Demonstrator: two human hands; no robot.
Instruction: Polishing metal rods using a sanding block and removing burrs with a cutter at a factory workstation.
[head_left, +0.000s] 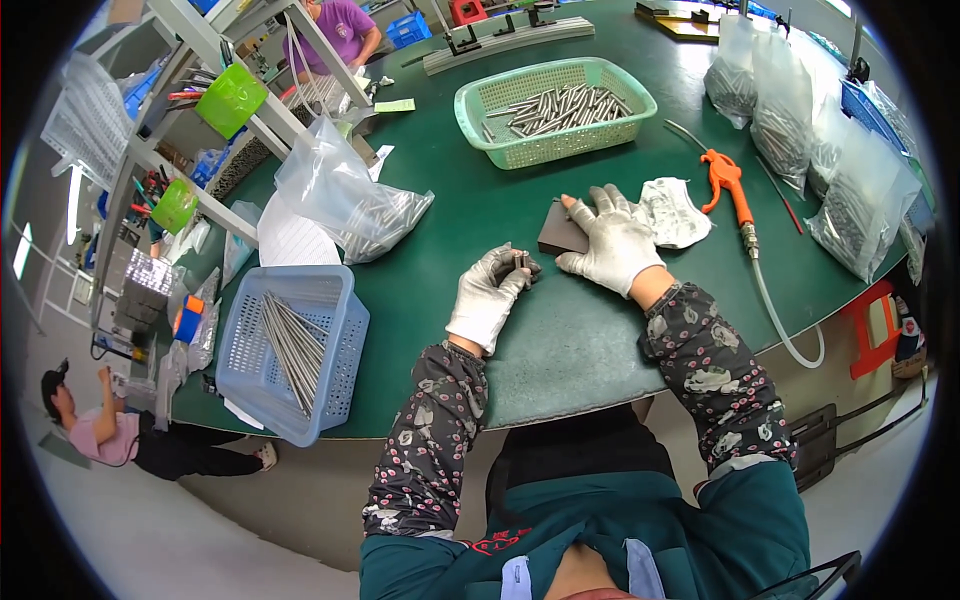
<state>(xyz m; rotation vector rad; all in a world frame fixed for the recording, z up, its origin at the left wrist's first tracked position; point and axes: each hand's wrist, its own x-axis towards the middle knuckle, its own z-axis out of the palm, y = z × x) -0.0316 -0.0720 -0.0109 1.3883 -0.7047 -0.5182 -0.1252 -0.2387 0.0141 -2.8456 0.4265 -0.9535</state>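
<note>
My left hand (pixel 487 297), in a smudged white glove, is closed with a small metal piece (pixel 521 261) between thumb and fingers. The piece looks like a short pin, mostly hidden by the fingertips. My right hand (pixel 615 243), also gloved, lies flat with fingers spread, partly over a dark grey-brown block (pixel 562 232). Bare fingertips show at the right glove's end. A stained white cloth (pixel 676 213) lies against the right hand's outer side. Beyond both hands a pale green basket (pixel 560 150) holds many short metal pins (pixel 565 108).
At left, a blue basket (pixel 345 345) holds long thin rods (pixel 290 345); behind it lies a plastic bag of metal parts (pixel 365 210). An orange air gun (pixel 727 185) with a hose and several filled bags (pixel 780 120) occupy the right. Two people (pixel 100 425) are farther off.
</note>
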